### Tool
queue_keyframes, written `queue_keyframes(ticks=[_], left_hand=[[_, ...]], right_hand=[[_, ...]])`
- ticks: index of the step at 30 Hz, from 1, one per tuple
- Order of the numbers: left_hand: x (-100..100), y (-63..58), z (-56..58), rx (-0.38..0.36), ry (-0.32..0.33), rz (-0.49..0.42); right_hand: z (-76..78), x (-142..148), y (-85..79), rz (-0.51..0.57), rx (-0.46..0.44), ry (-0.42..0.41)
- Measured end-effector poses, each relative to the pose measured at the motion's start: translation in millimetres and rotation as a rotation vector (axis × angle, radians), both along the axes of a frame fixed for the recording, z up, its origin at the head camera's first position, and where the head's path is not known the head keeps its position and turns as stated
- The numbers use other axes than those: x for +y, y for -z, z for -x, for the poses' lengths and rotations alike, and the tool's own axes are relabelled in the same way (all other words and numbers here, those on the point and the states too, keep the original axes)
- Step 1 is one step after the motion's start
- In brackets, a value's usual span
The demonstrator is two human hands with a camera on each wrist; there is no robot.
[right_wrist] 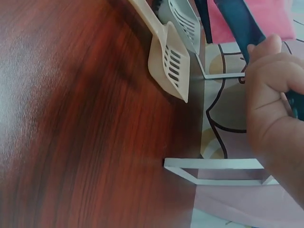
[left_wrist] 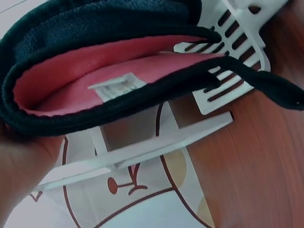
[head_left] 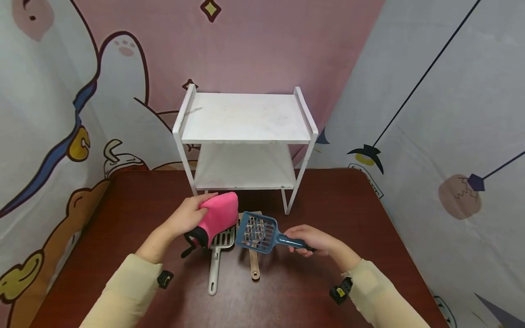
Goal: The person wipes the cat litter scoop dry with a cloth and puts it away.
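My left hand grips a bright pink fabric mitt with dark trim and a dark hanging loop. The left wrist view looks into the mitt's open end, where a white label shows on the pink lining. In my right hand is the handle of a blue slotted litter scoop, raised above the table with its head to the left. Beneath lie a pale grey litter scoop, partly covered by the mitt, and a beige litter scoop, partly covered by the blue one.
A white two-tier shelf stands at the back of the dark red-brown wooden table, just behind the scoops. Cartoon-printed cloth hangs behind and at both sides.
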State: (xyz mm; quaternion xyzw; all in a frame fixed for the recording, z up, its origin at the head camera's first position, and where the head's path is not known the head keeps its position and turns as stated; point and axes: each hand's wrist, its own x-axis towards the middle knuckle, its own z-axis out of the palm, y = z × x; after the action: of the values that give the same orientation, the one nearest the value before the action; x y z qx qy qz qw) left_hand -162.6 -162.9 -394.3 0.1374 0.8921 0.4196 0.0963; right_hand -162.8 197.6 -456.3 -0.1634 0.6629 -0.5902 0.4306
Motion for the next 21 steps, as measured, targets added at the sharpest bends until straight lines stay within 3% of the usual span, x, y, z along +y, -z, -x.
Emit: queue_keyframes(ticks=[8, 15, 21], left_hand=[[26.1, 9.2, -3.1, 0.133, 0.122, -0.027], [48.2, 22.6, -5.7, 0.171, 0.212, -0.06], [60.7, 30.5, -7.9, 0.198, 0.377, 0.052]], right_hand=[[-3.1, -12.8, -3.3, -0.021, -0.063, 0.055], [-6.0, -22.6, -3.9, 0.018, -0.102, 0.073], [-5.9, -29.9, -6.4, 0.094, -0.134, 0.108]])
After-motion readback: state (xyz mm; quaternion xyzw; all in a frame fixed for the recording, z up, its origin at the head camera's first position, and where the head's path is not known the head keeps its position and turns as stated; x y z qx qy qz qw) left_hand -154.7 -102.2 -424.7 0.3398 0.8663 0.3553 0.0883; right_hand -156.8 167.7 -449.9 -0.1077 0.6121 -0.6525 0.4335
